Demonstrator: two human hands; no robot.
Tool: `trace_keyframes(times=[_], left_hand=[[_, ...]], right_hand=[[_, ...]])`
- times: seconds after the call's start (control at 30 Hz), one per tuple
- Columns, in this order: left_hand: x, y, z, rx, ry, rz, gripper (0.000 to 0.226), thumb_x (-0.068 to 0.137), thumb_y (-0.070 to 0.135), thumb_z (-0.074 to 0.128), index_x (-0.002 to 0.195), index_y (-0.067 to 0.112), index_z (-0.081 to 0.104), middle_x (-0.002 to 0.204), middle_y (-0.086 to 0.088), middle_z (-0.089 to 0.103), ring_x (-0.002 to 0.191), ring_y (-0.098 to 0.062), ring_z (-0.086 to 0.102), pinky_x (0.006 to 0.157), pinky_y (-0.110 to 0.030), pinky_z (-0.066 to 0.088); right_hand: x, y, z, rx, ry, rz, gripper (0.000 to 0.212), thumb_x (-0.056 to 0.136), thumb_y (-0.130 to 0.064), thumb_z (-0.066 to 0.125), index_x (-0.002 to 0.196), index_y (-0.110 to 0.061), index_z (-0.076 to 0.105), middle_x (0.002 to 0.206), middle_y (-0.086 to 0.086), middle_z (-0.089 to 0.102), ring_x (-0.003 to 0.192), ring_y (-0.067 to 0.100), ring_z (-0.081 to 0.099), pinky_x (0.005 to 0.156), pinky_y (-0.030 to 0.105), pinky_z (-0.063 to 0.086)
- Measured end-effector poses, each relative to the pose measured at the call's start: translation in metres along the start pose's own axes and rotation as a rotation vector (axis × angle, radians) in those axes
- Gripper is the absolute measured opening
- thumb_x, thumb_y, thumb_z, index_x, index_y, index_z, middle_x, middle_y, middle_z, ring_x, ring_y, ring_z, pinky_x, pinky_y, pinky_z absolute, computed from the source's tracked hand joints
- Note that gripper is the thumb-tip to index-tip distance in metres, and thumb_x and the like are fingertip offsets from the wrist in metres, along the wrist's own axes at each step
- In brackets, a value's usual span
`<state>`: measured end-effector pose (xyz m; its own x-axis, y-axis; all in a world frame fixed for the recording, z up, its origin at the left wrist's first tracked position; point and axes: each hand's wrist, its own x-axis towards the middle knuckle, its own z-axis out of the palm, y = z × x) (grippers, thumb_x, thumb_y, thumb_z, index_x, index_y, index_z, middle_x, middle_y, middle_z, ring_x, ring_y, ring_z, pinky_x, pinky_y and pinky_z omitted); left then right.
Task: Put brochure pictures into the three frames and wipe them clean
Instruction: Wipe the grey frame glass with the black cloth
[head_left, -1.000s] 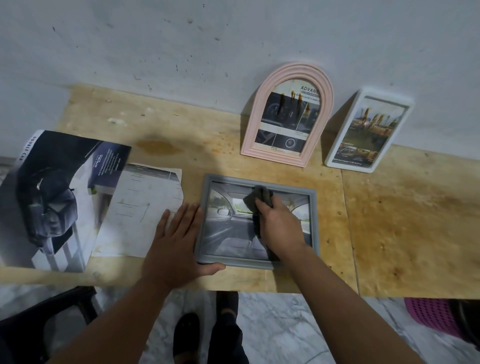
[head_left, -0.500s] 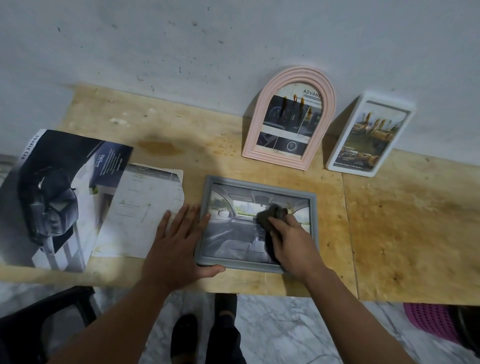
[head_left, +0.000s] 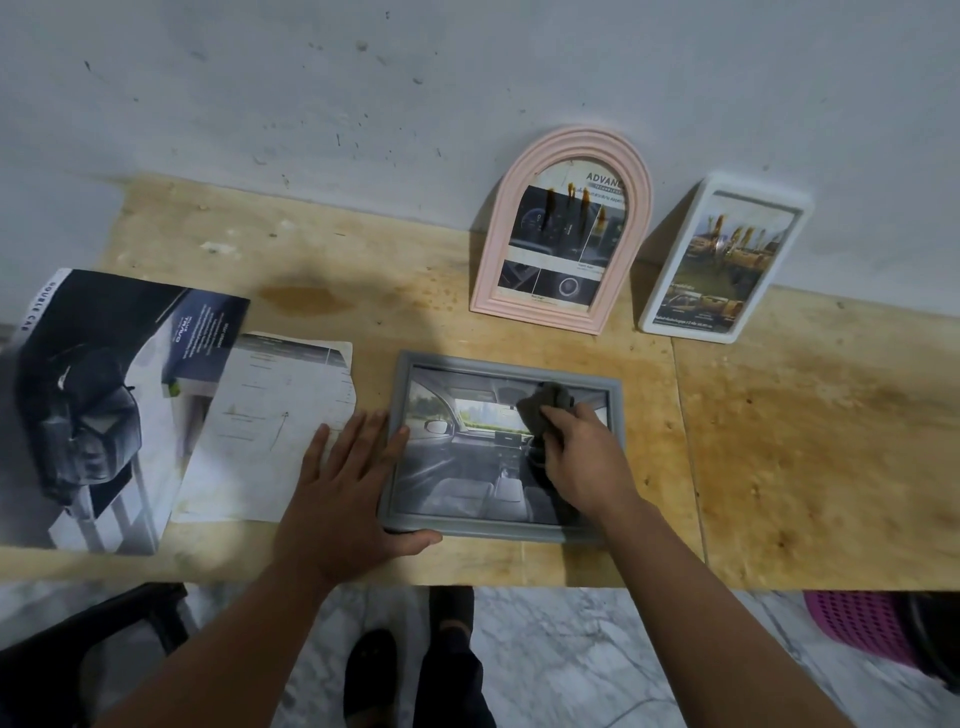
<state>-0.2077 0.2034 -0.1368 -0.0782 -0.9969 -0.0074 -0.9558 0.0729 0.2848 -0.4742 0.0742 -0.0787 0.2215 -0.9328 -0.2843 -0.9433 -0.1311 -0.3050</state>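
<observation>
1. Head view: I see the grey frame (head_left: 501, 447) lying flat near the front edge of the bench (head_left: 810, 436), a car-interior picture already inside it.
2. My left hand (head_left: 348, 493) lies flat with fingers straight, spread over the frame's left edge and the bench beside it, thumb along the bottom rail, pinning it.
3. My right hand (head_left: 584, 457) is curled round a dark cloth (head_left: 545, 410), pressed on the glazing near the upper right.
4. The pink frame (head_left: 563, 228) and white frame (head_left: 724, 260) lean upright on the wall, both filled, both showing brownish streaks, so I judge they need wiping next.
5. The brochure (head_left: 98, 410) and a loose page (head_left: 270, 426) lie to the left.
6. I judge the frame light and stiff, its front slick and breakable; hold it by the rails and press gently.
</observation>
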Motion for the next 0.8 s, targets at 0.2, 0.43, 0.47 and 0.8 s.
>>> trace_keyframes(times=[0.2,0.43,0.47,0.8], left_hand=[[0.0,-0.001,0.001,0.002,0.015,0.006,0.122,0.068,0.098,0.05,0.159,0.016,0.037,0.169,-0.012,0.026,0.158,-0.03,0.021,0.122,-0.063,0.023],[-0.001,0.0,0.001,-0.006,0.007,0.0,0.123,0.067,0.097,0.05,0.159,0.017,0.036,0.169,-0.011,0.025,0.158,-0.029,0.02,0.122,-0.062,0.023],[-0.001,-0.001,0.002,-0.004,0.011,0.0,0.123,0.067,0.097,0.051,0.159,0.017,0.037,0.169,-0.011,0.026,0.158,-0.03,0.021,0.122,-0.062,0.023],[-0.001,-0.001,0.001,0.003,0.018,0.014,0.122,0.069,0.098,0.048,0.159,0.015,0.036,0.168,-0.013,0.026,0.157,-0.031,0.022,0.122,-0.063,0.023]], right_hand=[[-0.027,-0.008,-0.022,0.032,-0.341,-0.074,0.036,0.1,-0.021,0.054,0.134,-0.025,0.066,0.127,0.008,0.063,0.11,0.029,0.062,0.093,0.038,0.052],[0.009,-0.007,-0.025,0.052,-0.03,0.02,0.043,0.1,-0.021,0.057,0.142,-0.019,0.058,0.134,0.014,0.058,0.115,0.034,0.06,0.095,0.04,0.051],[0.011,-0.007,-0.019,0.013,-0.049,0.026,0.042,0.1,-0.022,0.055,0.143,-0.019,0.057,0.137,0.014,0.056,0.114,0.035,0.06,0.094,0.041,0.052],[-0.056,-0.012,-0.016,0.093,-0.371,-0.026,0.034,0.101,-0.019,0.055,0.132,-0.025,0.067,0.117,-0.003,0.064,0.098,0.02,0.067,0.085,0.032,0.055]])
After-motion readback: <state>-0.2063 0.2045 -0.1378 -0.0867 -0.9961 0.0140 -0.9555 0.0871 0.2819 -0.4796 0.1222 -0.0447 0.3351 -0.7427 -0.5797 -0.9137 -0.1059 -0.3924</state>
